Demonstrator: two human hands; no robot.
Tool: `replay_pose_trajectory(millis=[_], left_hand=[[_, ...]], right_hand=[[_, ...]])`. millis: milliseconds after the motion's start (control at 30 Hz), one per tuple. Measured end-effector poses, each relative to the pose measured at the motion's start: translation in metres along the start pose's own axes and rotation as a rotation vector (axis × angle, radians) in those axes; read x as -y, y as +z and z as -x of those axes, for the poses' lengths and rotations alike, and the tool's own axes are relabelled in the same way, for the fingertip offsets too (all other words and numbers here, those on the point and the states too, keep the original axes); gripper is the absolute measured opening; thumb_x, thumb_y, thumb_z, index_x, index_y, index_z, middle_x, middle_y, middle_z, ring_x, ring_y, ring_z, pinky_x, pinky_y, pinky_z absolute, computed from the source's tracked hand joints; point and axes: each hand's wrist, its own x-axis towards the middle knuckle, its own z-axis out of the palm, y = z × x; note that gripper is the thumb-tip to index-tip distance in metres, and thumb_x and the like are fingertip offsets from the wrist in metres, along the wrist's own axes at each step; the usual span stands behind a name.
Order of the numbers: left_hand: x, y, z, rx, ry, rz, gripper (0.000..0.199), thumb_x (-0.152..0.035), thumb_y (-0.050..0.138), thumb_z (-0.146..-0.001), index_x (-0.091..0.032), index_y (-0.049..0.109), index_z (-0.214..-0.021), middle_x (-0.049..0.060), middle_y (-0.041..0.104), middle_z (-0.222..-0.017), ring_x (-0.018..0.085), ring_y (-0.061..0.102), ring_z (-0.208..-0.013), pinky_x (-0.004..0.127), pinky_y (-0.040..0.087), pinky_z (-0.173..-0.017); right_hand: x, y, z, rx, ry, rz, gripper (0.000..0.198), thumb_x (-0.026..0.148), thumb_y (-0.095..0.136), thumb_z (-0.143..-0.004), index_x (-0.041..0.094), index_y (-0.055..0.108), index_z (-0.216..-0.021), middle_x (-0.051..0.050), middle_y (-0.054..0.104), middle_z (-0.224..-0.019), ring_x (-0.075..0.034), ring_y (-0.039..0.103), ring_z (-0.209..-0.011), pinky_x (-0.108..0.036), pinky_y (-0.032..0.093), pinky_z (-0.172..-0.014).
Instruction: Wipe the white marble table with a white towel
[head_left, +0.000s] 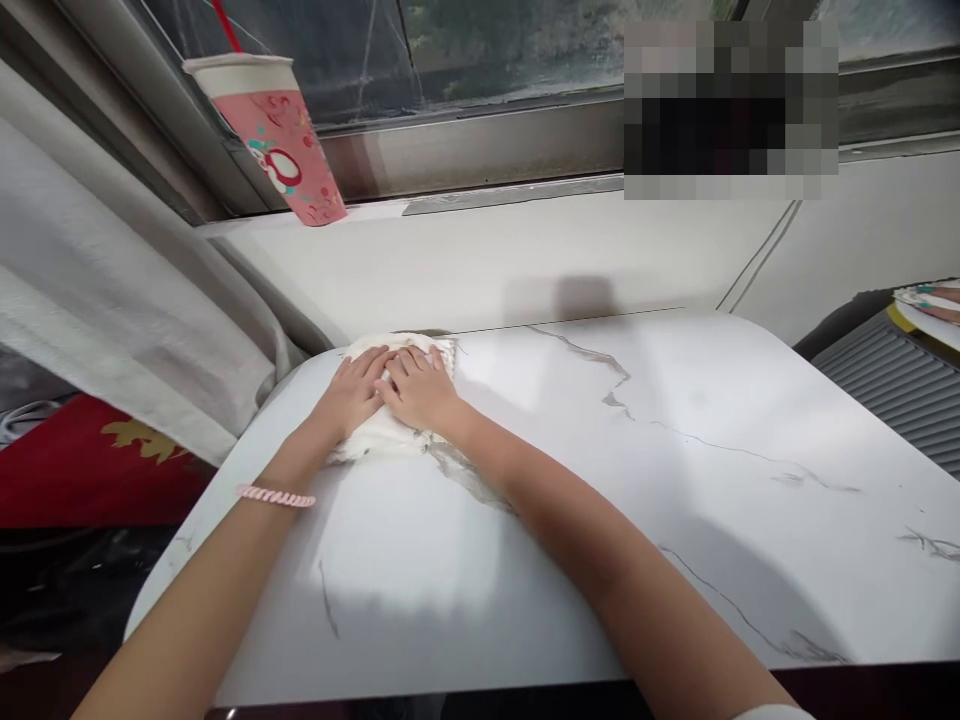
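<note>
The left hand and right hand lie flat, fingers out, on the white cloth by the far edge of the table, where a hard push could slip it off

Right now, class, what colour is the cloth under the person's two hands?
The cloth is mainly creamy white, best seen in the head view.

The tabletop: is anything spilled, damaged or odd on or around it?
No spill shows on the table around the cloth; the dark lines look like marbling. Nearby, the pink cup on the window ledge appears tilted, perhaps from the camera's angle, and a pixelated patch hides part of the window.
</note>
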Motion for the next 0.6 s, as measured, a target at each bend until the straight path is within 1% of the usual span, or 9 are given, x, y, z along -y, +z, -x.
replay_pose_trajectory(millis=[100,167,267,367,433,500,533,600], left_hand=[[-0.018,-0.001,0.031,0.013,-0.048,-0.039,0.059,-0.039,0.023,-0.095,-0.012,0.032,-0.148,0.016,0.034,-0.156,0.029,0.027,-0.146,0.055,0.018,-0.117],[-0.032,-0.002,0.062,0.003,-0.065,-0.074,0.060,-0.036,0.023,-0.096,-0.011,0.031,-0.149,0.016,0.033,-0.156,0.029,0.027,-0.146,0.054,0.019,-0.117],[-0.054,-0.002,0.120,-0.048,-0.069,-0.136,0.059,-0.032,0.022,-0.096,-0.012,0.029,-0.151,0.015,0.036,-0.155,0.028,0.028,-0.146,0.052,0.021,-0.117],[-0.078,0.000,0.182,-0.148,-0.073,-0.204,0.061,-0.029,0.023,-0.097,-0.017,0.015,-0.156,0.014,0.037,-0.155,0.028,0.028,-0.146,0.052,0.021,-0.117],[-0.093,0.002,0.215,-0.182,-0.080,-0.237,0.064,-0.028,0.026,-0.096,-0.019,0.007,-0.157,0.013,0.036,-0.156,0.028,0.030,-0.145,0.051,0.022,-0.117],[-0.106,0.005,0.238,-0.204,-0.138,-0.271,0.066,-0.028,0.027,-0.096,-0.020,0.005,-0.157,0.014,0.036,-0.156,0.029,0.033,-0.143,0.052,0.022,-0.116],[-0.111,0.007,0.244,-0.205,-0.160,-0.290,0.067,-0.028,0.028,-0.096,-0.020,0.004,-0.157,0.015,0.036,-0.155,0.031,0.034,-0.142,0.053,0.022,-0.116],[-0.119,0.011,0.248,-0.197,-0.209,-0.323,0.069,-0.029,0.029,-0.095,-0.019,0.002,-0.157,0.017,0.036,-0.155,0.034,0.034,-0.141,0.057,0.023,-0.114]], right_hand=[[0.010,-0.006,0.025,0.009,-0.081,0.010,0.045,0.039,0.036,-0.102,0.010,0.050,-0.132,-0.016,0.045,-0.148,-0.027,0.031,-0.143,-0.054,0.014,-0.120],[0.020,-0.010,0.048,0.008,-0.169,0.013,0.047,0.039,0.037,-0.101,0.007,0.051,-0.132,-0.018,0.047,-0.146,-0.030,0.033,-0.141,-0.055,0.015,-0.120],[0.041,-0.016,0.089,0.040,-0.283,-0.007,0.053,0.042,0.035,-0.101,0.003,0.048,-0.135,-0.021,0.045,-0.146,-0.034,0.032,-0.141,-0.058,0.017,-0.119],[0.064,-0.021,0.129,0.097,-0.376,-0.026,0.059,0.043,0.034,-0.100,0.002,0.044,-0.140,-0.022,0.043,-0.148,-0.036,0.031,-0.142,-0.060,0.017,-0.118],[0.075,-0.025,0.148,0.120,-0.435,-0.040,0.060,0.046,0.035,-0.099,0.002,0.045,-0.139,-0.022,0.044,-0.147,-0.036,0.032,-0.141,-0.060,0.020,-0.118],[0.080,-0.028,0.158,0.121,-0.494,-0.045,0.060,0.049,0.037,-0.098,0.004,0.049,-0.136,-0.020,0.047,-0.145,-0.033,0.034,-0.140,-0.058,0.023,-0.118],[0.080,-0.030,0.160,0.115,-0.525,-0.043,0.059,0.050,0.038,-0.098,0.005,0.051,-0.134,-0.019,0.049,-0.144,-0.032,0.035,-0.139,-0.057,0.024,-0.118],[0.074,-0.033,0.160,0.105,-0.584,-0.032,0.056,0.050,0.041,-0.097,0.006,0.054,-0.130,-0.017,0.052,-0.142,-0.029,0.038,-0.138,-0.055,0.024,-0.119]])
